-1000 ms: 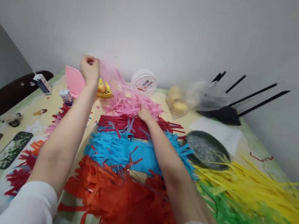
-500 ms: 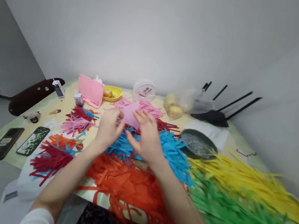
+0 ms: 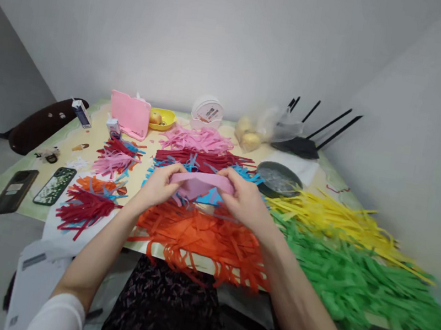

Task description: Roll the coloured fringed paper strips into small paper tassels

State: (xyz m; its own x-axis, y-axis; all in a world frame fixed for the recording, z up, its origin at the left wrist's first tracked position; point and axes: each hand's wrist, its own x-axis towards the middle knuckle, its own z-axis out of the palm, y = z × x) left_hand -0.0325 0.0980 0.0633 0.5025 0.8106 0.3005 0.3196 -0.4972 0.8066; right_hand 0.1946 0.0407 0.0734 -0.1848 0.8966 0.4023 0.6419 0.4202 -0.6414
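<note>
A sheet of pink tissue-like paper stretches between my hands, its upper edge folded into a band. My left hand pinches its left end, and my right hand grips the right end. Both are closed, just above a pile of blue paper strips that they partly hide. Closer to me lies an orange fringe pile, some strips hanging over the table edge. Beyond the blue are dark red strips and a pink strip pile. Small multicoloured tassels lie to the left.
Yellow strips and green strips spread at right, near a dark green bowl. A black device with antennas, bagged yellow round items, a white round container and pink tablet case stand behind. Two phones lie left.
Both hands have moved toward me with the pink paper, off the pink pile, and now hold it stretched by its two ends. The view has shifted slightly.
</note>
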